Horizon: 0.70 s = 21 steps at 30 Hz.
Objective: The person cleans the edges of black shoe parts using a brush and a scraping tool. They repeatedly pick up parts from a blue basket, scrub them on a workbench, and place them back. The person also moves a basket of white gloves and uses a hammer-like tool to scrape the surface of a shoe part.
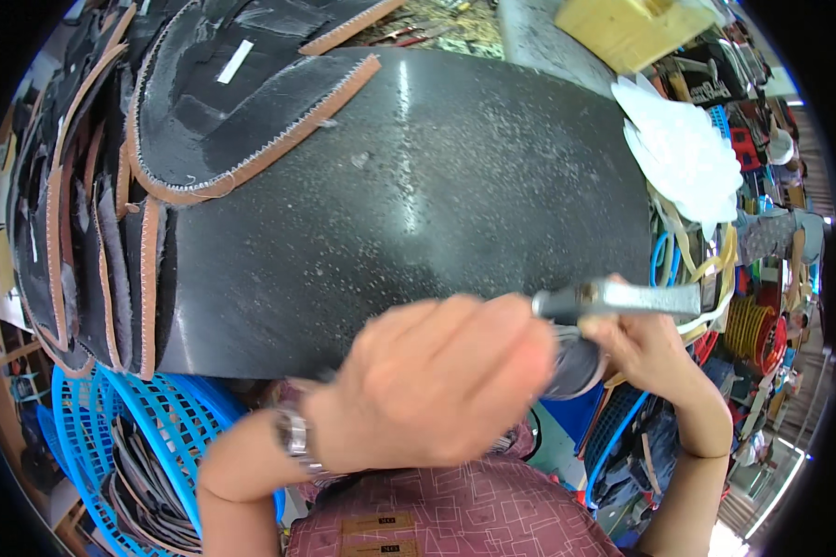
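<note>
My left hand (427, 381), with a metal-banded watch (294, 438) on its wrist, is raised over the near edge of a black work surface (418, 213). Its fingers are curled and slightly blurred, and what they close on is hidden. To its right, my right hand (641, 353) is closed round a hammer, its metal head (636, 299) lying crosswise above the fingers; the handle is out of sight. Between the hands shows a dark, rounded piece (578, 369), partly covered by the left fingers.
Black curved pieces with tan, white-stitched edges (251, 153) are heaped at the left. White sheets (683, 153) lie at the far right, near a yellow container (632, 32). A blue basket (181, 418) of dark strips stands at lower left; another basket (613, 436) stands at lower right.
</note>
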Available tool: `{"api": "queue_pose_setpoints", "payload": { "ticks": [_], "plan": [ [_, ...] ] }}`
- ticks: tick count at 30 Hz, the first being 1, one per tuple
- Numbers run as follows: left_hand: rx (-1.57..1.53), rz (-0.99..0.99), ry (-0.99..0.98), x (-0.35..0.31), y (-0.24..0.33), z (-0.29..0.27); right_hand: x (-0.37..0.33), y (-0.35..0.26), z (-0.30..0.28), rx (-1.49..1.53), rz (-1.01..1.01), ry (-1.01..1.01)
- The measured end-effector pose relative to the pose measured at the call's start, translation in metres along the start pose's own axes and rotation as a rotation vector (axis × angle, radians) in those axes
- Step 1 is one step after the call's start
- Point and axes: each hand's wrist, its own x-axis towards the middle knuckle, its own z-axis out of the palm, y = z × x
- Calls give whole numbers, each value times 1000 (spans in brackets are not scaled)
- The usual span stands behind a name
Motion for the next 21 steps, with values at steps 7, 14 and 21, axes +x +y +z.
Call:
{"api": "queue_pose_setpoints", "payload": {
  "ticks": [7,14,21],
  "plan": [
    [56,127,-447,20,-63,33,-2,-3,4,-129,-208,386],
    [-180,6,-507,13,-84,26,23,6,25,-306,-390,228],
    [198,581,-571,10,-78,22,40,6,8,-256,-493,181]
  ]
}}
